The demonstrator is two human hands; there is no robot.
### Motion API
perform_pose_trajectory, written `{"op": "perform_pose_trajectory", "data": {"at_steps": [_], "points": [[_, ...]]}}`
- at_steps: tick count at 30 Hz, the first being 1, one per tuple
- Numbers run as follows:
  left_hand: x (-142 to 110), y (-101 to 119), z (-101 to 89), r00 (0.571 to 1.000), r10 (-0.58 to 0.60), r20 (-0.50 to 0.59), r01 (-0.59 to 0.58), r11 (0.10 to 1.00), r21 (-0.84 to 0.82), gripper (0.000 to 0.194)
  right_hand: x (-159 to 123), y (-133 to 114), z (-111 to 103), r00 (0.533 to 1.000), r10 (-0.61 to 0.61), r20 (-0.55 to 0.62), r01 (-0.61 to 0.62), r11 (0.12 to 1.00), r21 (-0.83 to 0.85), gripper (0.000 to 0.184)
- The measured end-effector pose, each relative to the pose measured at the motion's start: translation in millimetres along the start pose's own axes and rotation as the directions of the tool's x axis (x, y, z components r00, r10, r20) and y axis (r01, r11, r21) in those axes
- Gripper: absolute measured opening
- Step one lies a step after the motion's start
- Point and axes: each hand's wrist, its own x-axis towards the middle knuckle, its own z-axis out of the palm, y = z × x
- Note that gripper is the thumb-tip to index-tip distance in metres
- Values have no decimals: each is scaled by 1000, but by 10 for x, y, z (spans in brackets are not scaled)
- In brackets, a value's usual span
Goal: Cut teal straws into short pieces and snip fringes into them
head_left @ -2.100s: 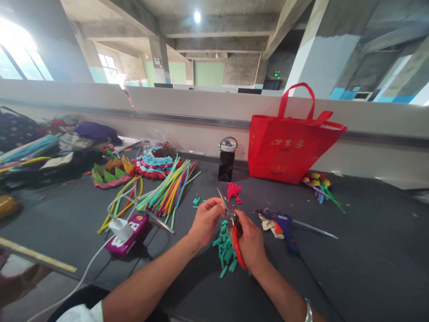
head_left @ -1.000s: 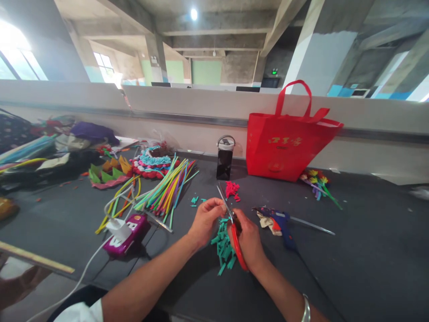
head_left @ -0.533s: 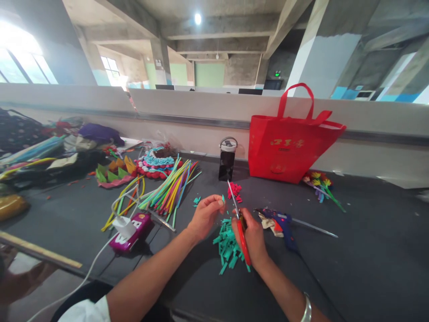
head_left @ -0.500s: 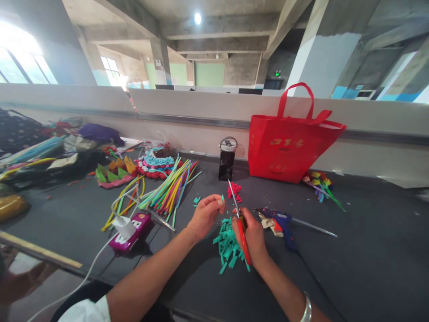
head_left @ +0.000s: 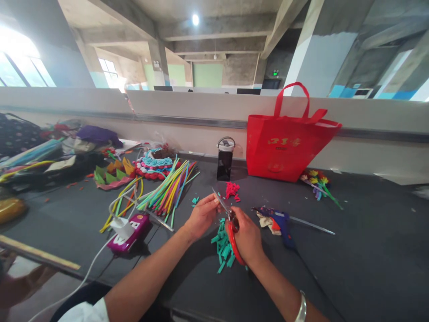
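My left hand [head_left: 202, 218] is closed in a pinch over the middle of the table, on a small teal piece that the fingers now mostly hide. My right hand [head_left: 248, 236] grips a pair of red-handled scissors [head_left: 221, 202], whose blades point up and left across the left fingertips. Beneath the hands lies a heap of short teal strips [head_left: 221, 250], partly covered by the right hand and scissors. Just beyond the blades is a small pile of pinkish-red pieces [head_left: 232, 191]. A few tiny teal bits [head_left: 195, 201] lie beyond the left hand.
A blue glue gun [head_left: 284, 223] lies right of my hands, its cord trailing forward. Behind stand a black bottle [head_left: 224, 164] and a red bag [head_left: 284, 150]. Leftward are a bundle of coloured sticks [head_left: 172, 190], a purple power strip [head_left: 134, 232] with a white cable, and paper crafts [head_left: 112, 176].
The scissors have swung left and now cross the left fingertips. My right hand has come closer to the left, and the teal piece between the left fingers shows less.
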Motion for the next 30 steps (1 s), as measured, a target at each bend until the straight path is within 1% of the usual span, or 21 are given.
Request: {"op": "perform_pose_trajectory", "data": {"at_steps": [4,7,12,16,24,26,28,29,30], "points": [[-22,-51,21,1000,-23,-18,23,1000,-19,20,3,-3,-15,1000,-27,-2,27,996,-86,30],[-31,-68,27,999,-28,-15,28,999,-22,20,5,21,2,999,-40,-15,39,994,-99,30],[-26,-77,40,999,-30,26,31,999,-43,17,-2,42,29,999,-38,-18,37,998,-57,30],[-15,-63,54,999,-34,20,35,998,-57,17,-7,41,21,998,-47,-32,47,999,-20,29],[-43,-35,76,999,-17,37,17,1000,0,18,-5,38,-8,997,-64,-41,66,997,44,29],[-17,-10,44,1000,5,0,-5,997,81,18,9,45,-25,996,-61,-62,64,996,55,26],[42,30,-46,990,88,-109,-56,961,271,16,34,65,-50,994,-45,-99,50,997,52,25],[82,55,-115,972,159,-171,-75,908,413,15,50,80,-65,992,-30,-119,36,998,48,26],[123,84,-194,943,252,-217,-86,815,574,13,66,95,-79,990,-12,-138,18,999,44,26]]}}
